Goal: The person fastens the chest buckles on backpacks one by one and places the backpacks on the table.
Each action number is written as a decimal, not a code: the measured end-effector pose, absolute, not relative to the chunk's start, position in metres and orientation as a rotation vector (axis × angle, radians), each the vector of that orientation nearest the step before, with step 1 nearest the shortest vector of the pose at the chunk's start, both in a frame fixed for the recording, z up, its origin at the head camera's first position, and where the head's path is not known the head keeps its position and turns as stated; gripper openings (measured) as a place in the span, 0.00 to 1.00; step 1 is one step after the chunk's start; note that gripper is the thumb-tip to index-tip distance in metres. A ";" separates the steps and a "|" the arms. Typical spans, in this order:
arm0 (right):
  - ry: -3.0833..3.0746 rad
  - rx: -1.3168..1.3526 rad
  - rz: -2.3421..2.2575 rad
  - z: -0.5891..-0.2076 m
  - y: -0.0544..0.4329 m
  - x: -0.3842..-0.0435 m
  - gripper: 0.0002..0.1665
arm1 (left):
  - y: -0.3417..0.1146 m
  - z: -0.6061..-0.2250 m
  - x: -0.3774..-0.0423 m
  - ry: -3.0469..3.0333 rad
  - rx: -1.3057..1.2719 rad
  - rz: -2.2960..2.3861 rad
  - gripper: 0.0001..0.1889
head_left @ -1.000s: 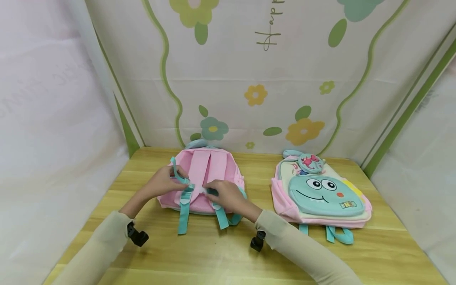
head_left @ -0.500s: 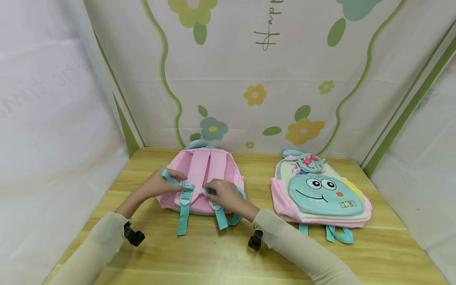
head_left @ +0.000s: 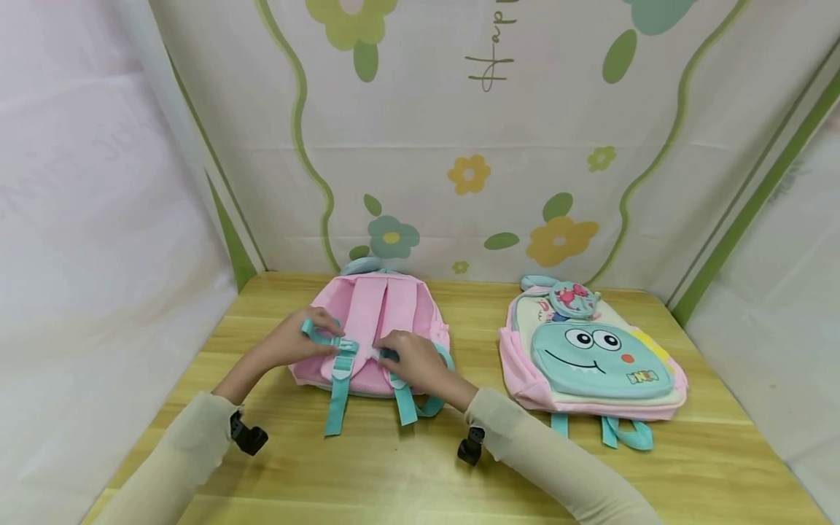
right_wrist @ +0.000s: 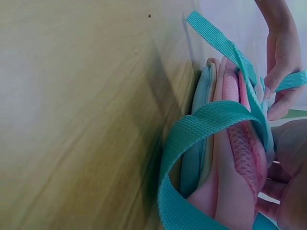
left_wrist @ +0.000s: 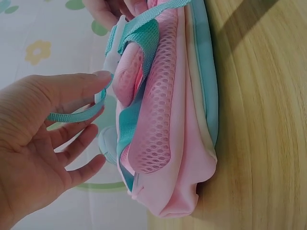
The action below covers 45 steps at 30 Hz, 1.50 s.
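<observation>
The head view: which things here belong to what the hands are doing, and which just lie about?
Seemingly part of the job:
- Pink backpack
- Teal strap, pinched by the left hand
- White clip, at the right hand's fingertips

Just lying about:
- Smiling backpack, untouched
- Round pouch on it

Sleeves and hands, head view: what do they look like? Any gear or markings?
Left sleeve and right sleeve: long, plain cream. Near each wrist, a small black blocky device: left device, right device. Left hand and right hand are ungloved. No cables or markings visible.
</observation>
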State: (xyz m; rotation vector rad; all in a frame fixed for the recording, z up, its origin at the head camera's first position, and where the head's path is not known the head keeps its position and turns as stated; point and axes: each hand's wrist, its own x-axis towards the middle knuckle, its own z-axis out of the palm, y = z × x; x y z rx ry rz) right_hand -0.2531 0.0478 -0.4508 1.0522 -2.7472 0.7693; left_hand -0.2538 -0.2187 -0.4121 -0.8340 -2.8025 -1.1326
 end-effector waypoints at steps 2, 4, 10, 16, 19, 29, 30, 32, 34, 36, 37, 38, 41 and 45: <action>-2.735 1.056 0.769 -0.451 0.048 -0.253 0.16 | -0.217 -0.412 -0.254 -2.787 -0.840 -1.154 0.10; -2.717 1.064 0.759 -0.451 0.049 -0.253 0.15 | -0.217 -0.412 -0.254 -2.776 -0.844 -1.174 0.09; -2.652 1.106 0.713 -0.453 0.050 -0.253 0.15 | -0.215 -0.413 -0.251 -2.765 -0.853 -1.151 0.09; -2.514 1.116 0.702 -0.457 0.054 -0.252 0.13 | -0.211 -0.413 -0.250 -2.709 -0.912 -1.115 0.09; -2.448 1.117 0.705 -0.457 0.057 -0.250 0.13 | -0.209 -0.413 -0.250 -2.694 -0.919 -1.122 0.09; -2.343 1.052 0.720 -0.457 0.070 -0.248 0.13 | -0.202 -0.411 -0.249 -2.642 -0.956 -1.177 0.10; -2.336 1.050 0.726 -0.457 0.071 -0.249 0.13 | -0.201 -0.411 -0.249 -2.636 -0.959 -1.181 0.10; -2.314 1.043 0.738 -0.457 0.072 -0.250 0.13 | -0.199 -0.411 -0.248 -2.630 -0.964 -1.183 0.10; -2.292 1.042 0.752 -0.457 0.074 -0.251 0.13 | -0.197 -0.410 -0.248 -2.628 -0.966 -1.187 0.10; -2.275 1.041 0.761 -0.457 0.076 -0.252 0.13 | -0.195 -0.409 -0.248 -2.622 -0.965 -1.190 0.11; -2.267 1.042 0.766 -0.457 0.077 -0.253 0.13 | -0.194 -0.409 -0.248 -2.612 -0.973 -1.186 0.11; -2.259 1.042 0.766 -0.456 0.078 -0.253 0.13 | -0.193 -0.409 -0.248 -2.600 -0.983 -1.182 0.11; -2.242 1.050 0.779 -0.455 0.082 -0.255 0.14 | -0.189 -0.409 -0.249 -2.558 -1.013 -1.181 0.12; -2.218 1.057 0.774 -0.455 0.086 -0.256 0.14 | -0.185 -0.411 -0.250 -2.543 -1.013 -1.189 0.12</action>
